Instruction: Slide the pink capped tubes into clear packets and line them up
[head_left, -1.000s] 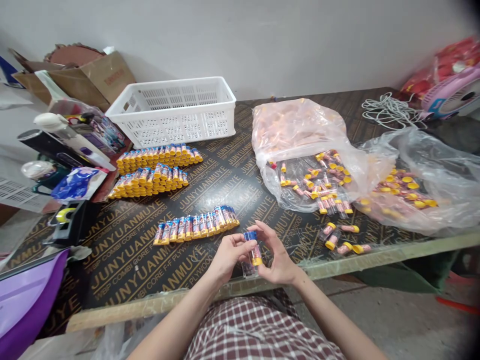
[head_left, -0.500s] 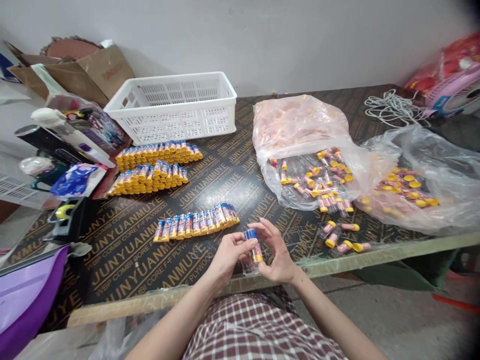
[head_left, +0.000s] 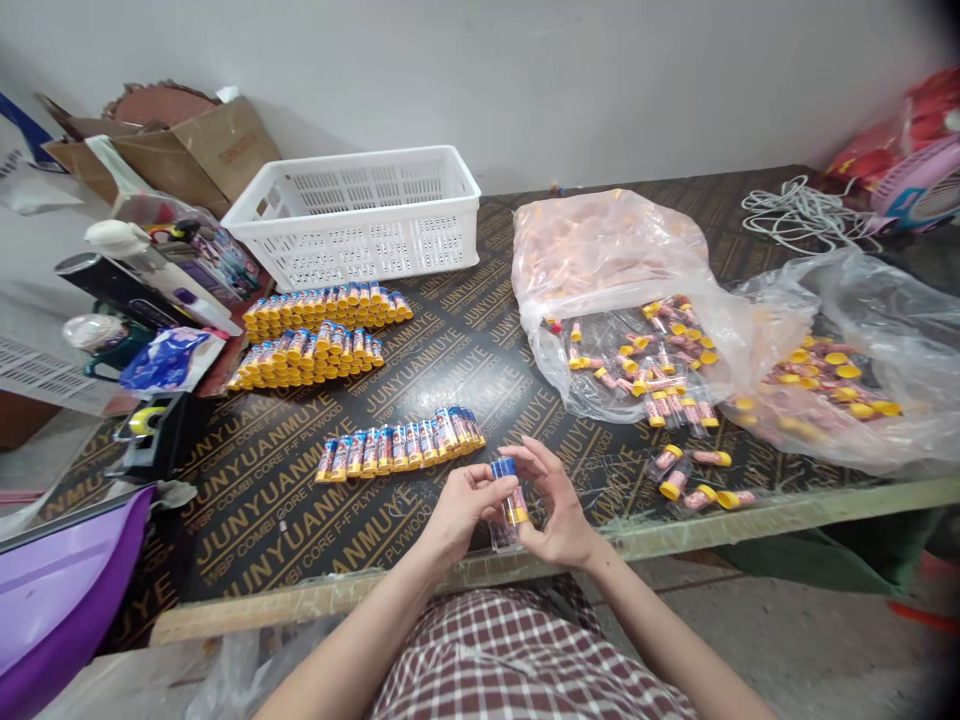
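Close to the table's front edge, a small clear tube [head_left: 512, 490] with a blue top and a yellow cap is between my two hands. My left hand [head_left: 466, 508] pinches it between thumb and fingers. My right hand [head_left: 556, 508] touches its yellow end with the thumb, its other fingers curved around the far side. Beyond my left hand stands a row of blue-and-yellow tubes [head_left: 401, 447]. Several yellow-capped tubes without blue tops [head_left: 699, 495] lie right of my right hand. Part of something clear shows beneath the held tube.
Stacked finished-looking tubes [head_left: 307, 360] sit before a white basket [head_left: 360, 235]. Plastic bags [head_left: 607, 245] of yellow-capped tubes are at the right, near a cable [head_left: 802, 215] and a pink fan [head_left: 919, 185]. A tape dispenser [head_left: 154, 440] and a purple container [head_left: 82, 590] are at left.
The view has shifted slightly, so the table's contents appear a little farther right. My hands keep nearly the same pose around the tube.
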